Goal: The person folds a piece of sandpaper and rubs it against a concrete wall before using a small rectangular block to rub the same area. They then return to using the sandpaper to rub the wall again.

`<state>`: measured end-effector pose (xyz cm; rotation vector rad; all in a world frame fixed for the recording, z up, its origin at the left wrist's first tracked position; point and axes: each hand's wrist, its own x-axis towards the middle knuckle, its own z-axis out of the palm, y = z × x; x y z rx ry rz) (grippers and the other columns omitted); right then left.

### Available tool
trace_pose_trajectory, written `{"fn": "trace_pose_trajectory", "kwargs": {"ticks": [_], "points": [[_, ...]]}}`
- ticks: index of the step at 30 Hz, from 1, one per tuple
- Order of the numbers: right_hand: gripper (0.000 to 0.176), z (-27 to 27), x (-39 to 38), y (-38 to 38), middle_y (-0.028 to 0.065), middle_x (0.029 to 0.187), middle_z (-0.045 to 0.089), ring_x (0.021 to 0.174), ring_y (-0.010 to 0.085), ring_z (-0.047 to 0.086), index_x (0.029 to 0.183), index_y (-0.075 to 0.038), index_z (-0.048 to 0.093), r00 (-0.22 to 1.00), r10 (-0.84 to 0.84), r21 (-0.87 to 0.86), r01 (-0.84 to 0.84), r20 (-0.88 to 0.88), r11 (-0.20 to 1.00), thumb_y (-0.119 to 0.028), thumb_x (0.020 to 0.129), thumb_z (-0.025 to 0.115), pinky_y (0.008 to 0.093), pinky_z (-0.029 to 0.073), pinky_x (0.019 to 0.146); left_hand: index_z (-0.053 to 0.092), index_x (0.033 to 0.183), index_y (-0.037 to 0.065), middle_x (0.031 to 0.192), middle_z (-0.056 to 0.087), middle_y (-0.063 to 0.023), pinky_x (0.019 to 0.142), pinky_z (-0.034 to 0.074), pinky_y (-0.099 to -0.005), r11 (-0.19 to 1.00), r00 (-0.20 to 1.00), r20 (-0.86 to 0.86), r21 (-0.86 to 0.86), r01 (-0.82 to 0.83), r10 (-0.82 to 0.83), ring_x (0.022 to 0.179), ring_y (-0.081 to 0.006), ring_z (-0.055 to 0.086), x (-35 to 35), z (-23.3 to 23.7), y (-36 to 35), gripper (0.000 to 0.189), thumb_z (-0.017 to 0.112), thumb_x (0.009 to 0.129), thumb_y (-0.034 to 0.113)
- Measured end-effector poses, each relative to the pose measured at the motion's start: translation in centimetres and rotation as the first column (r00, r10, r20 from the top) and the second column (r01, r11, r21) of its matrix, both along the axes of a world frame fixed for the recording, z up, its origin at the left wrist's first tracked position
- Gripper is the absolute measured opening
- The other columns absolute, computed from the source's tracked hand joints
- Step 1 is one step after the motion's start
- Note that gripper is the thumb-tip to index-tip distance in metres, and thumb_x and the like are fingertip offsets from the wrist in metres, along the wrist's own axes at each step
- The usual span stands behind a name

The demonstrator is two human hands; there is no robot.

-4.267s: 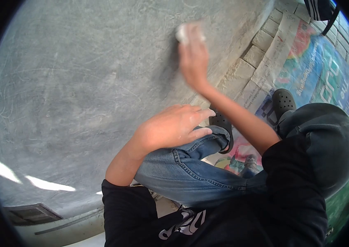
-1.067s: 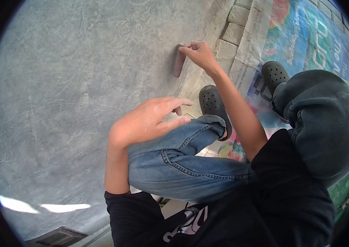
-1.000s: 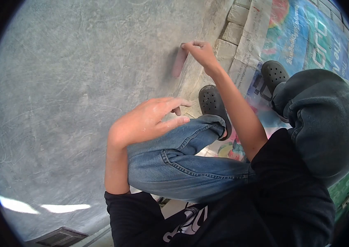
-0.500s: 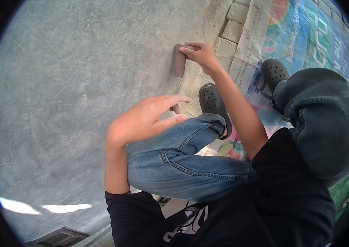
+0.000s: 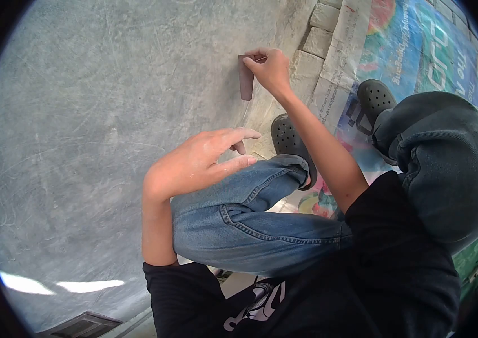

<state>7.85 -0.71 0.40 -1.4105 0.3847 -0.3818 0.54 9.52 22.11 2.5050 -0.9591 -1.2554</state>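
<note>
A folded reddish-brown strip that looks like sandpaper [image 5: 246, 81] stands on edge close against the grey plastered wall [image 5: 109, 101]. Pinched round its upper end are the thumb and fingers of my right hand [image 5: 268, 69], so part of the strip is hidden by them. My left hand [image 5: 208, 156] hangs over my bent knee with nothing in it. Its thumb and forefinger are apart, and pale dust shows on the skin.
Pale bricks [image 5: 323, 42] run along the wall's foot. A printed banner [image 5: 385, 62] covers the ground on the right, with my dark clogs [image 5: 377, 101] by it. A dark vent or frame [image 5: 84, 325] sits at lower left, below bright light patches.
My right hand and the sandpaper have shifted slightly up and to the left along the wall. My left hand has stayed nearly in place.
</note>
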Motion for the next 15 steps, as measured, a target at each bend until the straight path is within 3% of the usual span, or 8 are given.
{"fn": "trace_pose_trajectory", "kwargs": {"ticks": [4, 7, 10, 13, 15], "points": [[0.021, -0.2, -0.01, 0.05, 0.0147, 0.073, 0.068, 0.069, 0.023, 0.067, 0.084, 0.0, 0.07, 0.997, 0.071, -0.007, -0.071, -0.034, 0.997, -0.012, 0.068, 0.064, 0.0304, 0.052, 0.067, 0.053, 0.123, 0.008, 0.088, 0.063, -0.0106, 0.078, 0.047, -0.0335, 1.0, 1.0, 0.024, -0.009, 0.013, -0.013, 0.084, -0.0225, 0.061, -0.09, -0.2, 0.14, 0.039, 0.057, 0.088, 0.024], [0.021, -0.3, 0.22, 0.32, 0.0145, 0.073, 0.068, 0.069, 0.0229, 0.067, 0.084, 0.0, 0.07, 0.999, -0.04, 0.042, 0.04, 0.002, 0.998, -0.012, 0.068, 0.064, 0.0307, 0.052, 0.067, 0.053, 0.122, 0.008, 0.089, 0.064, -0.0106, 0.078, 0.047, -0.0335, 1.0, 1.0, 0.005, 0.014, 0.002, -0.002, 0.084, -0.0225, 0.061, -0.01, -0.18, 0.11, 0.039, 0.057, 0.087, 0.024], [0.021, -0.19, 0.3, -0.05, 0.0145, 0.073, 0.068, 0.069, 0.0233, 0.067, 0.084, 0.0, 0.07, 0.996, 0.076, 0.0, -0.076, -0.037, 0.997, -0.013, 0.068, 0.064, 0.031, 0.052, 0.067, 0.053, 0.122, 0.008, 0.089, 0.064, -0.0105, 0.078, 0.047, -0.0335, 1.0, 1.0, 0.025, -0.004, 0.008, -0.007, 0.084, -0.0224, 0.061, -0.07, -0.16, 0.12, 0.038, 0.057, 0.087, 0.024], [0.021, -0.13, 0.29, -0.06, 0.0147, 0.074, 0.068, 0.07, 0.0234, 0.067, 0.084, -0.001, 0.071, 0.999, -0.024, 0.047, 0.025, -0.022, 0.999, -0.013, 0.068, 0.064, 0.0312, 0.052, 0.067, 0.053, 0.122, 0.008, 0.089, 0.064, -0.0103, 0.078, 0.047, -0.0334, 1.0, 1.0, 0.023, 0.006, -0.001, 0.001, 0.084, -0.0223, 0.061, -0.07, -0.22, 0.17, 0.038, 0.057, 0.087, 0.024], [0.02, -0.39, 0.24, -0.35, 0.0149, 0.075, 0.068, 0.069, 0.0237, 0.067, 0.084, -0.002, 0.071, 0.99, 0.132, -0.059, -0.135, -0.053, 0.989, -0.012, 0.068, 0.063, 0.0312, 0.052, 0.066, 0.053, 0.122, 0.008, 0.089, 0.064, -0.0103, 0.078, 0.047, -0.0333, 1.0, 1.0, 0.025, 0.007, 0.0, 0.0, 0.084, -0.0222, 0.061, -0.04, -0.25, 0.17, 0.038, 0.057, 0.088, 0.024]]}}
